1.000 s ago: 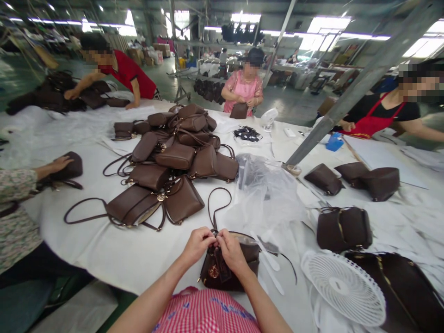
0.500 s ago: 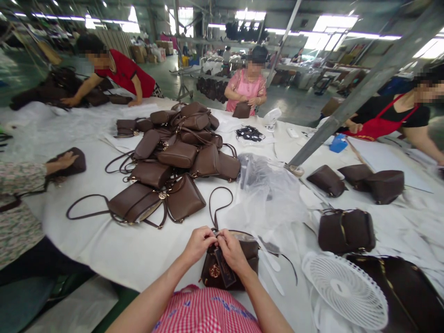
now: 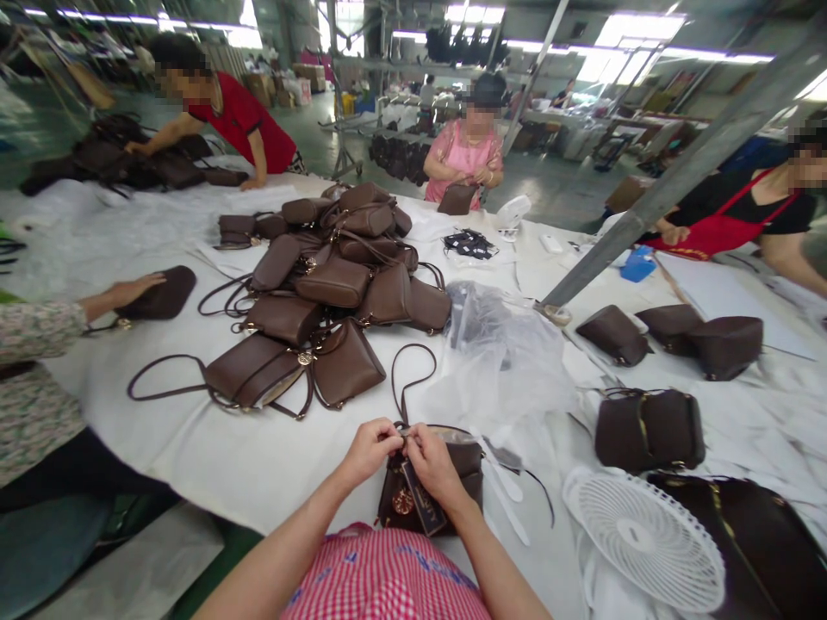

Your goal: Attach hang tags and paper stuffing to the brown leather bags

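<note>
A dark brown handbag (image 3: 463, 465) lies on the table right in front of me, its top partly open on a pale lining. At its upper left corner, where the thin strap (image 3: 401, 392) rises in a loop, my left hand (image 3: 373, 449) and my right hand (image 3: 432, 461) meet with pinched fingertips. What they grip there is too small to make out. A dark hang tag (image 3: 423, 499) with gold lettering dangles below my fingers, over the bag's front. Beside it shows a round metal charm (image 3: 402, 501).
Brown handbags (image 3: 332, 282) are heaped beyond my hands, clear plastic (image 3: 510, 344) to their right. A white fan (image 3: 646, 538) and more bags (image 3: 649, 430) stand at right. A slanted metal post (image 3: 620, 220) crosses the table. Co-workers surround it; one hand (image 3: 133, 293) rests on a bag at left.
My hands stay at the same corner of the bag with barely any movement; the tag has swung slightly right. The co-worker's hand at left has moved its bag rightward.
</note>
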`<action>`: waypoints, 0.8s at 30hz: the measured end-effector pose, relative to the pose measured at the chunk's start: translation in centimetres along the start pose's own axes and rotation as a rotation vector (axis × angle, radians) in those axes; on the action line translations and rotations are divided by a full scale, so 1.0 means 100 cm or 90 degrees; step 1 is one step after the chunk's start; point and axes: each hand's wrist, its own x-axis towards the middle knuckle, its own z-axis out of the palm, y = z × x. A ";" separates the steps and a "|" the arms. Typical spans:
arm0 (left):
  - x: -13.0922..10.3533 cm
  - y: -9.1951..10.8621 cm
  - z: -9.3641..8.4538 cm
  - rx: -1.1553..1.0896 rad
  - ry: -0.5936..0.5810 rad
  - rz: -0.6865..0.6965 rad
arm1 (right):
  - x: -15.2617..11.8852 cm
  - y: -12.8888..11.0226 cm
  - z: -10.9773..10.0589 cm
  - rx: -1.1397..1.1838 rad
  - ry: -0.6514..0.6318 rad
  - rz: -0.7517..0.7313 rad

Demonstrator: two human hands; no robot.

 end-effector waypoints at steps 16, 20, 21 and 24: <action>-0.005 0.004 -0.011 -0.405 -0.038 -0.116 | -0.010 -0.006 -0.010 0.529 0.022 0.181; -0.004 0.004 -0.011 -0.388 -0.026 -0.105 | -0.004 -0.007 -0.004 0.176 0.052 0.091; -0.005 0.004 -0.011 -0.390 -0.028 -0.106 | -0.002 -0.009 -0.004 0.095 0.066 0.054; -0.006 0.008 -0.012 -0.362 -0.028 -0.093 | 0.003 -0.012 -0.003 -0.016 0.104 0.001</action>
